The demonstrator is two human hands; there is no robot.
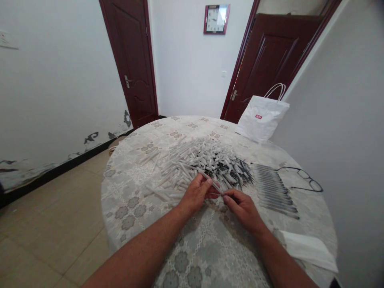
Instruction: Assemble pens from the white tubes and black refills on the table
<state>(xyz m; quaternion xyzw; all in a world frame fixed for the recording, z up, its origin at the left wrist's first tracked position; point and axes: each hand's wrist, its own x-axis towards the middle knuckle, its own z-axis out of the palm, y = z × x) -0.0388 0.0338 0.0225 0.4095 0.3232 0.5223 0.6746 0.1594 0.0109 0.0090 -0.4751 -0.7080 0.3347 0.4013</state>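
Both hands are over the near edge of a heap of whitish translucent tubes, with dark thin sticks mixed in at its right side. My left hand is closed around a slim translucent tube that slants down to the right. At the tube's lower end, the thumb and fingers of my right hand are pinched together. What exactly lies between these fingertips is too small to make out. Right of my right hand, several slim dark-ended sticks lie side by side in a row.
A round table with a patterned cloth holds everything. Black-framed glasses lie beyond the row of sticks. A white paper bag stands at the back right. A folded white sheet lies near my right forearm.
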